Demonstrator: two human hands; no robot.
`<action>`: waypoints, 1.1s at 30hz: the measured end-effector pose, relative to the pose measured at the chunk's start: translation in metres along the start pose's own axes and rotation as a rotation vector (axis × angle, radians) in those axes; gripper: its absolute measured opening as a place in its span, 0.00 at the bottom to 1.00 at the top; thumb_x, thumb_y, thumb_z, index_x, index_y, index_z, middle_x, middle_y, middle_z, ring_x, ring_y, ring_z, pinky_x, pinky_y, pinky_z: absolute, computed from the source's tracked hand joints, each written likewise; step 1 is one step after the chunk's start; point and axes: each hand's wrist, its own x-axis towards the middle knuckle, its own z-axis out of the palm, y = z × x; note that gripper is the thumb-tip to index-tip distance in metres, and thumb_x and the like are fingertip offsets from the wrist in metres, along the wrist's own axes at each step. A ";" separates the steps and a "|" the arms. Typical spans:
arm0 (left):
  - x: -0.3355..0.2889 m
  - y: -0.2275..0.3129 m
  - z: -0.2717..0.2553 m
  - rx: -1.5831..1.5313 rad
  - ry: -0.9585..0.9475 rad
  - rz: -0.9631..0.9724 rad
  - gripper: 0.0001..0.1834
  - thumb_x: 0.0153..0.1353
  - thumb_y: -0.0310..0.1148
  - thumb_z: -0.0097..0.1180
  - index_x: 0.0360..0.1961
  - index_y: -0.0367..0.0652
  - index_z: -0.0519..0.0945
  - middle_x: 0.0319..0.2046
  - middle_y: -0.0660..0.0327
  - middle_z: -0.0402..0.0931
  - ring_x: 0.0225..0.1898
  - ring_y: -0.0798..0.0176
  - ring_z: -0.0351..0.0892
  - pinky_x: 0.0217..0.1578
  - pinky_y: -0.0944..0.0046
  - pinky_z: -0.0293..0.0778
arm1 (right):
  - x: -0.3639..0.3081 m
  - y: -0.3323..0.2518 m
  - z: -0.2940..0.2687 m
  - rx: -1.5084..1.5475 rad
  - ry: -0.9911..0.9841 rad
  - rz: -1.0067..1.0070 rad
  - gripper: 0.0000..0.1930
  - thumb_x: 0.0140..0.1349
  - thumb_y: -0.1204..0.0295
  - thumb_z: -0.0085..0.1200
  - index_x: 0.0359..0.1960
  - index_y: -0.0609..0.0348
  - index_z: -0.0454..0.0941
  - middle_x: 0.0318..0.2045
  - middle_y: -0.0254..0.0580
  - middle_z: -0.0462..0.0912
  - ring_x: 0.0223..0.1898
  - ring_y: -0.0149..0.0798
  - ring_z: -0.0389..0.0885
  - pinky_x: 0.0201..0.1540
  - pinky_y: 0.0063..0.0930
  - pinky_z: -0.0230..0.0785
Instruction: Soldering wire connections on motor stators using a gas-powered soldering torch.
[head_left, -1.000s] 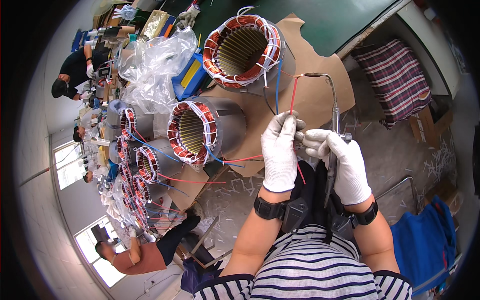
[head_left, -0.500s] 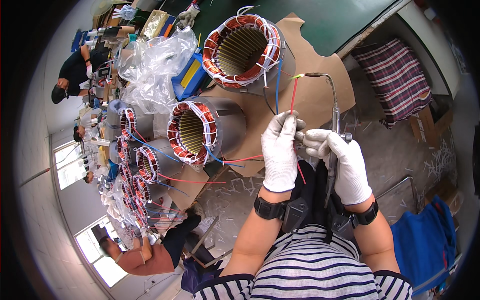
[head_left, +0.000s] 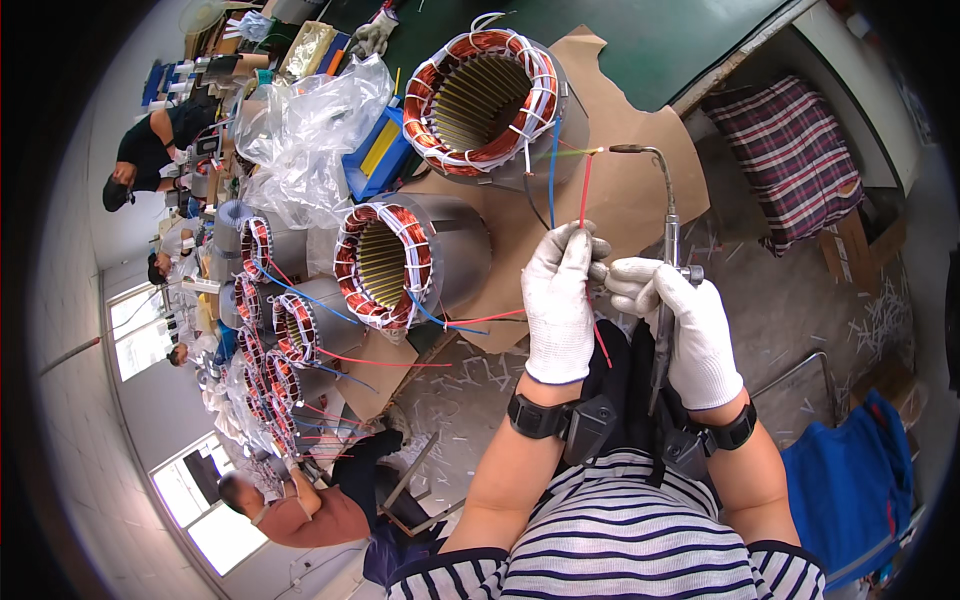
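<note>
My left hand [head_left: 558, 305], in a white knit glove, pinches a red wire [head_left: 586, 190] that rises from the fingers. More red wire hangs below the palm. My right hand [head_left: 697, 330], gloved too, is wrapped round a metal gas torch [head_left: 671, 240] held upright. Its bent nozzle points left at the wire's upper end, and a thin yellow-green flame [head_left: 575, 152] streams from there. Just beyond is a large motor stator [head_left: 575, 115] with copper windings, white lacing, and blue and black leads. A second stator [head_left: 462, 245] lies nearer on the left.
Brown cardboard [head_left: 650, 150] lies beneath the stators on a green bench top [head_left: 660, 50]. Clear plastic bags [head_left: 320, 130] and a blue bin [head_left: 375, 160] sit to the left. Several smaller stators [head_left: 295, 325] line the left. A checked cushion [head_left: 785, 160] is at right. Co-workers sit at far left.
The flame has grown longer and now streams left past the wire's end. My hands have hardly moved. A seated co-worker at lower left has shifted to the right.
</note>
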 end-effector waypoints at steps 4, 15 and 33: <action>0.000 0.001 0.000 -0.007 0.003 -0.006 0.09 0.63 0.35 0.51 0.39 0.43 0.77 0.27 0.67 0.75 0.24 0.80 0.69 0.25 0.78 0.66 | 0.000 0.000 -0.002 -0.018 -0.016 0.007 0.18 0.62 0.65 0.48 0.43 0.71 0.77 0.30 0.38 0.80 0.33 0.29 0.77 0.42 0.22 0.68; 0.000 0.001 -0.001 -0.080 -0.022 -0.007 0.08 0.62 0.32 0.52 0.39 0.41 0.77 0.28 0.63 0.76 0.25 0.76 0.70 0.28 0.77 0.68 | 0.001 -0.001 0.000 -0.035 -0.014 0.009 0.18 0.62 0.65 0.48 0.43 0.71 0.77 0.28 0.36 0.79 0.32 0.27 0.75 0.40 0.20 0.66; 0.000 0.002 -0.001 -0.063 -0.010 -0.006 0.08 0.62 0.31 0.52 0.40 0.40 0.77 0.29 0.62 0.76 0.27 0.75 0.71 0.30 0.77 0.67 | 0.003 0.000 -0.001 -0.050 -0.013 0.008 0.17 0.62 0.65 0.47 0.42 0.70 0.77 0.29 0.36 0.80 0.32 0.27 0.75 0.40 0.20 0.66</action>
